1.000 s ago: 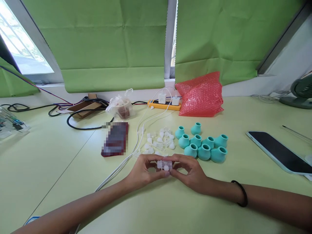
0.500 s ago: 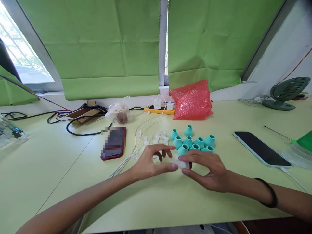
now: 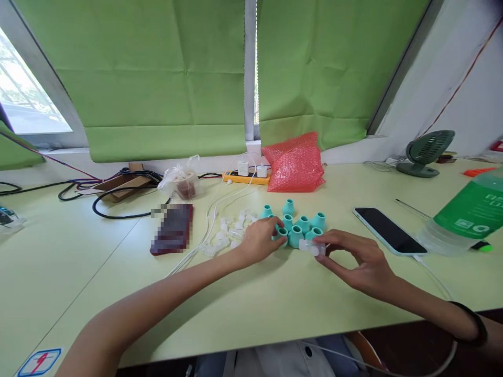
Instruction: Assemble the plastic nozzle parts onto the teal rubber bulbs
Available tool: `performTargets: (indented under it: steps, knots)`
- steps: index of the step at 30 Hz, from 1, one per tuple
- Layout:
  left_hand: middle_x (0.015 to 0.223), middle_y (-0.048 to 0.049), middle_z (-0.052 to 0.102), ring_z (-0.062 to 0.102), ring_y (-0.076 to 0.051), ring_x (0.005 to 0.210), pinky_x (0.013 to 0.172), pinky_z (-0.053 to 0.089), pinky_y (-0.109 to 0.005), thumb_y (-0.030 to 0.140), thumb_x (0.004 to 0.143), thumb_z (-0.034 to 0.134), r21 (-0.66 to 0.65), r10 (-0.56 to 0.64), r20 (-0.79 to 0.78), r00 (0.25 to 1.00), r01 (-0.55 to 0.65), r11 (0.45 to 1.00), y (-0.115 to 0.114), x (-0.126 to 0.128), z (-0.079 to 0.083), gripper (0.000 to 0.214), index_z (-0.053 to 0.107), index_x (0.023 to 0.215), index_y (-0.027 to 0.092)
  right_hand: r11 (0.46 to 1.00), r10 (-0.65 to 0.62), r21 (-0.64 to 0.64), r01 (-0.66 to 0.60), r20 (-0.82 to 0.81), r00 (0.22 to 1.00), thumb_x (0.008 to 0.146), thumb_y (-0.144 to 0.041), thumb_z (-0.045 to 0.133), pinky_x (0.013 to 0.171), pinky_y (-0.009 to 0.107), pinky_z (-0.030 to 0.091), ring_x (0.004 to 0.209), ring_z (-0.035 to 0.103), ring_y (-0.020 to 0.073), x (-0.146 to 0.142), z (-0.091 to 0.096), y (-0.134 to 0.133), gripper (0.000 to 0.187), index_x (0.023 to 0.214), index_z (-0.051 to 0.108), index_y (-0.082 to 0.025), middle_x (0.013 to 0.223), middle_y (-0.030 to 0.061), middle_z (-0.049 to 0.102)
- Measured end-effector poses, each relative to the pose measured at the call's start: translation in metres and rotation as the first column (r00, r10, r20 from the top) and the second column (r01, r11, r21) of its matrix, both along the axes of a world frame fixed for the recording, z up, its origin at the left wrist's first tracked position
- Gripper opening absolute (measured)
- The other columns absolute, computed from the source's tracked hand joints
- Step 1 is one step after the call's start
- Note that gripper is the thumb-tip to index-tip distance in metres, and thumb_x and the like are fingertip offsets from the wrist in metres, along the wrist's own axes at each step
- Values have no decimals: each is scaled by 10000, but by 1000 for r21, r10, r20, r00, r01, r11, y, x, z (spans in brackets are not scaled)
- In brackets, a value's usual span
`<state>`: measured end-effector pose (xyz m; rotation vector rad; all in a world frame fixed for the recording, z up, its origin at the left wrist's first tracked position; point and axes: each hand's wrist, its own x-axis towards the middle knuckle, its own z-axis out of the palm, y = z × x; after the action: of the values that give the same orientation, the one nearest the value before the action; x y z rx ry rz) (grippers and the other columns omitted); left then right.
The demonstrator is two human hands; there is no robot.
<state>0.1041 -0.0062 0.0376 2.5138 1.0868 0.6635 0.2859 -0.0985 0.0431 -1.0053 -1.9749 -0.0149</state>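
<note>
In the head view my right hand (image 3: 359, 262) pinches a small translucent plastic tube-like piece (image 3: 310, 246) between thumb and fingertips, just in front of the teal pieces. My left hand (image 3: 257, 241) has its thumb and fingers closed around one teal bulb-shaped piece with a narrow neck (image 3: 282, 233), at the left front of the cluster. Several more such teal pieces (image 3: 296, 236) stand upright close together, open necks up. Behind and left of my left wrist lies a loose pile of translucent plastic parts (image 3: 220, 243), partly covered by that hand.
White cables (image 3: 205, 235) run past the pile. A dark red phone (image 3: 173, 229) lies left; a pale-cased phone (image 3: 389, 230) and a green-labelled bottle (image 3: 471, 209) are right. At the back are a red bubble-wrap bag (image 3: 294, 165), a yellow power strip (image 3: 243, 179) and a small fan (image 3: 428, 152).
My left hand has left the translucent piece and reached to a teal piece. My right hand still holds the translucent piece, now farther from the left. The view has turned right.
</note>
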Motion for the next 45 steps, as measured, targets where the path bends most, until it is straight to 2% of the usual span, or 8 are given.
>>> performTargets:
  steps: [7,12,16,26,31,36,41,45]
  knots:
    - [902,-52,591,568,-174,794,617,458,-250,337,685,613,31,29,159,987,-35,999,-18,-10,14,248,557,856,166,999,-47,-16,46,-103,994,717,-161,592,589,266,511,610,589,123,0,-5,-12,175,891,592,-174,789,36,628]
    - [934,-34,619,574,-155,878,787,433,-272,233,745,550,14,-128,240,962,128,992,-56,-27,10,189,502,917,173,971,-50,-239,-23,-297,954,717,-242,600,623,267,533,673,604,144,-4,-7,-26,167,868,597,-172,792,43,628]
    - [890,-30,633,594,-158,783,699,448,-279,185,792,473,-38,-218,100,971,223,974,-78,-37,0,194,484,985,173,896,9,-399,-196,-424,905,667,-268,646,625,279,536,668,582,135,-20,-14,-27,217,839,588,-150,786,50,608]
    - [1010,-82,587,512,-197,941,814,415,-330,200,838,422,84,-148,-5,989,148,985,-84,-74,-7,258,464,1088,149,596,220,-567,-568,-565,795,635,-221,670,578,216,499,656,539,88,-49,-26,-3,232,824,571,-129,762,19,547]
    - [1083,-105,531,491,-191,1007,823,418,-328,236,834,441,-26,-127,120,985,131,991,-76,-85,-27,379,309,1180,155,637,230,-568,-522,-506,831,691,-268,627,564,226,501,638,539,95,-59,-37,15,249,884,606,-113,771,44,582]
    - [949,-51,606,563,-180,828,731,445,-307,278,766,537,-177,-45,169,985,75,981,-62,-82,-32,323,458,1062,179,717,309,-536,-447,-330,892,734,-262,587,607,245,519,690,567,119,-58,-33,35,213,893,614,-123,804,60,620]
    - [739,-31,600,559,-149,675,625,441,-253,196,692,562,-51,-17,235,972,30,998,-41,-79,-29,166,594,848,149,862,399,-315,-397,-61,915,745,-218,580,571,219,499,630,574,106,-57,-27,51,189,920,605,-150,754,41,642]
    - [605,-5,579,524,-116,533,513,413,-220,218,642,607,-12,-31,243,970,35,999,-29,-84,-34,118,612,736,146,907,422,-103,-409,228,878,794,-200,517,623,246,495,718,590,133,-61,-32,61,213,995,558,-145,788,61,635]
